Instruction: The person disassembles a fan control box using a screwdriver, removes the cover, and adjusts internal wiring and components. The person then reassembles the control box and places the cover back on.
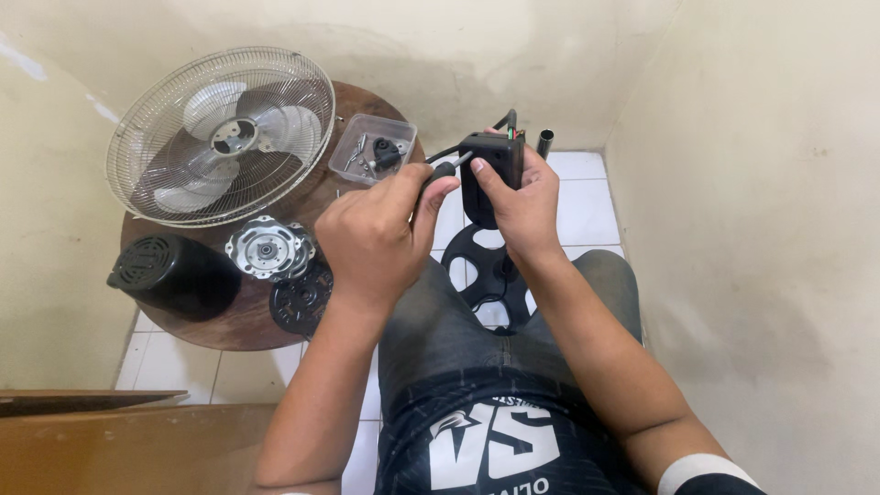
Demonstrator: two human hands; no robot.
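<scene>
Item: black switch housing [490,174], held above the person's lap, over the white tiled floor [577,206]. Its long axis is running roughly upright, slightly tilted; coloured wire ends are showing at its top right corner, and a black cable [446,152] is leaving toward the left.

Right hand [524,203]: closing around the housing from the right and behind, thumb pressing on its front face.

Left hand [376,240]: gripping a screwdriver [440,174] by its black handle. The shaft is pointing up and to the right, its tip meeting the housing's upper left edge.

Beneath the hands: a black spoked fan base [486,266] is lying on the floor in front of the knees, partly hidden by the right wrist. A dark tube end [544,142] is standing just right of the housing.

Left of the hands, on a round wooden table [238,323]:
- wire fan guard with pale blades [220,133], lying flat at the far side;
- clear plastic tray [371,148] holding screws and small dark parts, nearest to the housing;
- black motor cover [170,272], at the near left edge;
- silver motor plate [266,247], centre;
- black vented disc [301,301], just beside the left wrist.

A wooden board [110,440] is sitting at the lower left corner.
</scene>
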